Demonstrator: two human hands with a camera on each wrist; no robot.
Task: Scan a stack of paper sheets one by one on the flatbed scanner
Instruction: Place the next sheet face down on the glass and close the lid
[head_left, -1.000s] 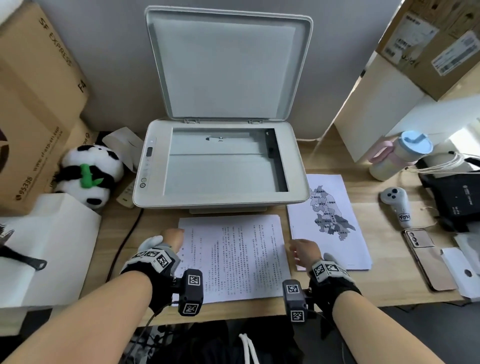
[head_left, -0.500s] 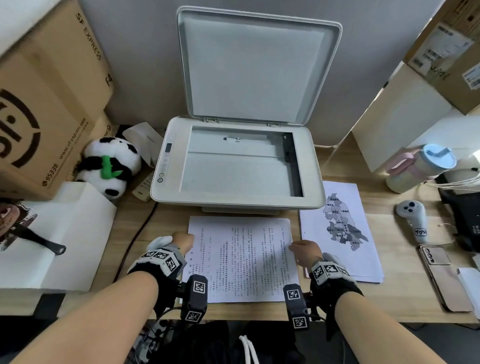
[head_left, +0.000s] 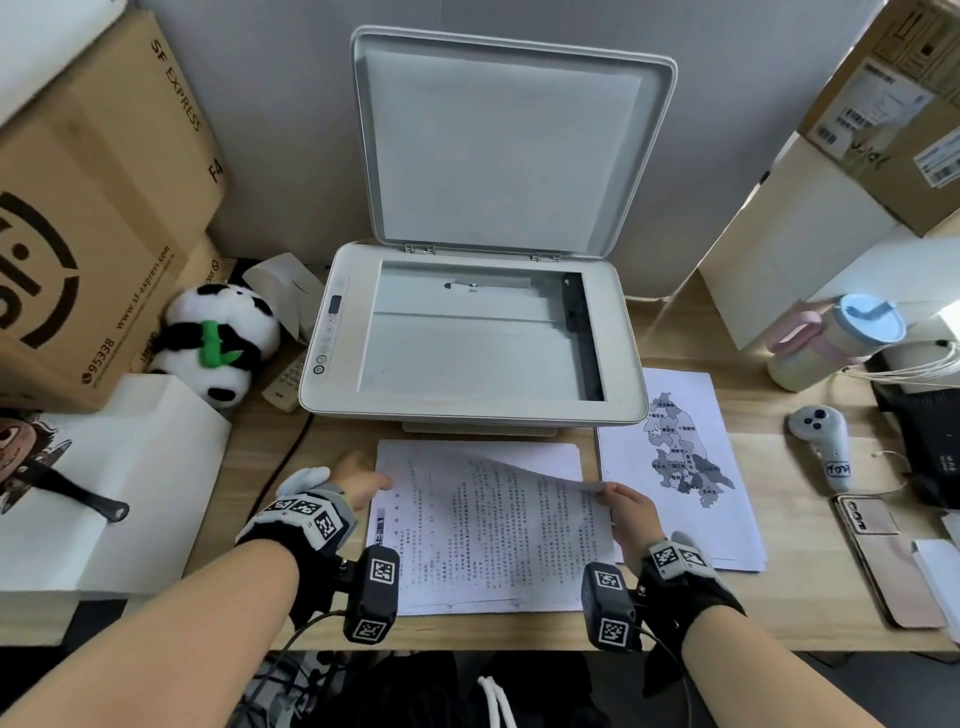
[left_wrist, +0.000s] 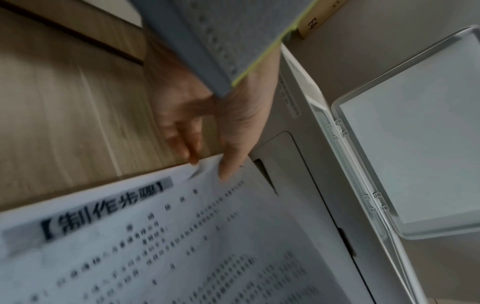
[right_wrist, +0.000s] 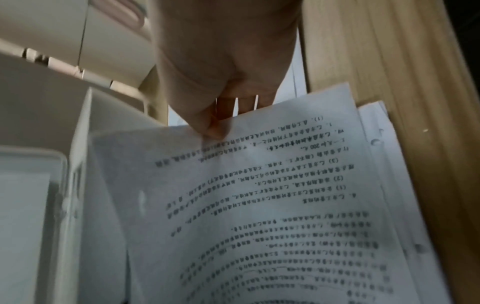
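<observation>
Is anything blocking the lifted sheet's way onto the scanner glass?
Nothing visible. The lid stands open, the glass is bare, and the top sheet, pinched by the right hand, sits just in front of the scanner.

We pinch the top sheet (head_left: 498, 525) at its two side edges, left hand (head_left: 358, 480) and right hand (head_left: 631, 512); the stack (head_left: 524, 454) lies directly beneath our grip, the scanner (head_left: 472, 332) just beyond it, lid (head_left: 509, 140) raised behind, and a map sheet (head_left: 685, 467) beside our right hand.
</observation>
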